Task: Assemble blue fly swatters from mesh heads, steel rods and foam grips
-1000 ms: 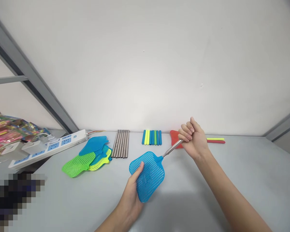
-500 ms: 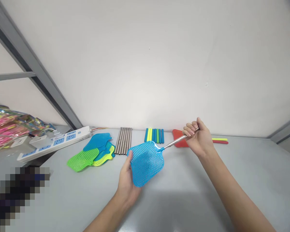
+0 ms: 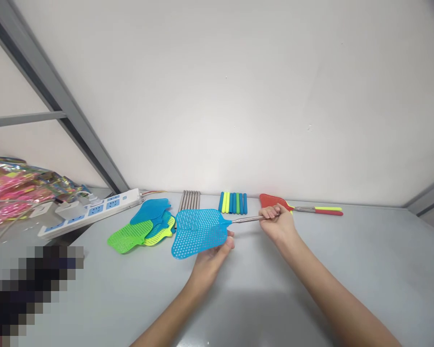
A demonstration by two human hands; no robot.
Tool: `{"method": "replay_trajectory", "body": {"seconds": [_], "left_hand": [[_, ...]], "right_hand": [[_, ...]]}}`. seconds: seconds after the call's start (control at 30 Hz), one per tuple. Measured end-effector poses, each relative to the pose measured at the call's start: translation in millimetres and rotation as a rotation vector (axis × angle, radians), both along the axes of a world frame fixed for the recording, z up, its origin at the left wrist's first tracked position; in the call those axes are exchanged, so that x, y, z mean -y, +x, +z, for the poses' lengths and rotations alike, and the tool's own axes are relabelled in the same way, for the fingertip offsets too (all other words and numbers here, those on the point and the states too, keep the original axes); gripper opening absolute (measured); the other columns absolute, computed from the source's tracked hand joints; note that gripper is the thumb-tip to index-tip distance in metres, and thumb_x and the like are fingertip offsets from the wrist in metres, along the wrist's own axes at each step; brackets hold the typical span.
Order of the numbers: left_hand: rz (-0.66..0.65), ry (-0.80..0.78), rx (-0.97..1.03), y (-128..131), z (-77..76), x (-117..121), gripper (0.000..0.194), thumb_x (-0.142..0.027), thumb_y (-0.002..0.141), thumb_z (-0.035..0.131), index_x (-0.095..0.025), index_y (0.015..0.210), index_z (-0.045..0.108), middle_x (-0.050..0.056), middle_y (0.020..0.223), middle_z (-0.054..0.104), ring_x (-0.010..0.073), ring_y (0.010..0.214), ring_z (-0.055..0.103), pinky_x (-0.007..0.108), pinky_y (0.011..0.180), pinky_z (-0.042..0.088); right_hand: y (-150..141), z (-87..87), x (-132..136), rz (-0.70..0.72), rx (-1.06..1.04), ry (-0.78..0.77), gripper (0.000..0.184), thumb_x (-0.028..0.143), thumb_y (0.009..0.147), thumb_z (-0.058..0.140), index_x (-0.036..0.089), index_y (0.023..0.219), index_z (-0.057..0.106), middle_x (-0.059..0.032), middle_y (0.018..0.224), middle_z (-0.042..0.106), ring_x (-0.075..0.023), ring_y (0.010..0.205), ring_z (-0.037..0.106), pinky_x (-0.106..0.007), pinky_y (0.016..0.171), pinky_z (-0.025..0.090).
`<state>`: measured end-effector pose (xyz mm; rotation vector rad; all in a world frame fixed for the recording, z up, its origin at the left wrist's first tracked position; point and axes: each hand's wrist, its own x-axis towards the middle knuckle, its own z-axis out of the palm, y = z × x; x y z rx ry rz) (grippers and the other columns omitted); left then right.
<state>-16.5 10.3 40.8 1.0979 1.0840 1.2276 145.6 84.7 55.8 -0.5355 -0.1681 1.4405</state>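
A blue fly swatter head [image 3: 201,231] full of small holes is joined to a metal rod [image 3: 246,219], held above the table. My right hand [image 3: 279,222] is closed around the rod's right part. Under and behind the head's lower right edge is my left hand [image 3: 210,262]. Its thumb and a fingertip show beside that edge; the other fingers are hidden, so its grip cannot be made out. Behind my right hand lies a red swatter head [image 3: 272,202], with metal rods and a yellow grip [image 3: 329,208] and red grip [image 3: 329,212] to its right.
Loose blue, green and yellow swatter heads [image 3: 130,236] overlap at the left. Several metal rods [image 3: 191,198] and several coloured grips [image 3: 237,203] lie near the wall. A power strip [image 3: 108,212] with plugs and shiny plastic packages [image 3: 18,188] are at far left.
The blue swatter has moved left and turned nearly level. My right hand has come down and left, with the rod still in it. My left hand has shifted from the head's left edge to its lower right.
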Motion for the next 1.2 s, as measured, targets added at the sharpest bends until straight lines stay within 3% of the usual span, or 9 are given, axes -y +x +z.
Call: {"method": "replay_trajectory", "body": {"seconds": [0.1,0.2,0.37,0.47,0.6,0.87,1.2], "left_hand": [[0.135,0.049,0.145,-2.1,-2.4,-1.2,0.027,-0.041,0.075,0.047,-0.017,0.086,0.055,0.003,0.079,0.059,0.0122,0.063,0.054,0.025,0.060,0.040],[0.273,-0.011,0.265,-5.4,-5.8,-5.2,0.025,-0.042,0.074,0.048,-0.017,0.075,0.052,-0.001,0.067,0.056,0.0099,0.055,0.052,0.024,0.058,0.040],[0.407,-0.115,0.230,-14.7,-15.0,-17.5,0.024,-0.040,0.073,0.049,-0.017,0.065,0.048,-0.005,0.055,0.048,0.0063,0.044,0.045,0.020,0.048,0.037],[0.459,-0.099,0.148,-18.3,-18.8,-24.1,0.029,-0.042,0.072,0.048,-0.016,0.060,0.046,-0.007,0.049,0.043,0.0049,0.038,0.039,0.018,0.042,0.033],[0.447,-0.082,0.064,-18.6,-20.0,-28.2,0.034,-0.047,0.069,0.050,-0.017,0.057,0.042,-0.007,0.046,0.040,0.0052,0.035,0.035,0.019,0.037,0.029],[0.333,0.054,-0.115,-18.0,-25.5,-27.3,0.033,-0.047,0.072,0.046,-0.017,0.059,0.045,-0.008,0.044,0.033,0.0059,0.036,0.029,0.019,0.038,0.026],[0.283,0.145,-0.306,-17.2,-32.0,-25.8,0.035,-0.046,0.078,0.038,-0.018,0.060,0.046,-0.006,0.044,0.034,0.0082,0.041,0.035,0.021,0.045,0.031]], "right_hand": [[-17.6,2.9,12.8,-0.054,-0.047,-0.008,0.033,0.019,0.074,0.029,0.017,0.043,0.019,0.0058,0.035,0.022,-0.0058,0.030,0.025,-0.018,0.033,0.027],[-34.9,4.1,23.4,-0.074,-0.153,-0.069,0.032,0.021,0.074,0.033,0.018,0.044,0.023,0.0053,0.036,0.025,-0.0062,0.032,0.028,-0.019,0.035,0.029],[-53.5,-8.0,31.7,-0.010,-0.185,-0.250,0.034,0.019,0.077,0.030,0.018,0.045,0.016,0.0062,0.036,0.023,-0.0080,0.033,0.033,-0.024,0.043,0.040],[-60.2,-16.8,35.1,0.013,-0.197,-0.333,0.033,0.015,0.079,0.022,0.019,0.047,0.017,0.0061,0.036,0.025,-0.0086,0.034,0.036,-0.027,0.048,0.044],[-63.7,-19.2,37.3,0.023,-0.229,-0.402,0.031,0.014,0.079,0.021,0.020,0.048,0.020,0.0057,0.036,0.030,-0.0083,0.036,0.040,-0.028,0.053,0.047],[-55.6,-18.6,31.7,0.017,-0.287,-0.530,0.029,0.011,0.075,0.020,0.019,0.047,0.017,0.0050,0.033,0.027,-0.0074,0.032,0.035,-0.022,0.043,0.043],[-50.9,-24.7,26.5,-0.007,-0.315,-0.581,0.026,0.006,0.070,0.021,0.018,0.047,0.018,0.0056,0.031,0.027,-0.0070,0.029,0.032,-0.020,0.040,0.040]]}}
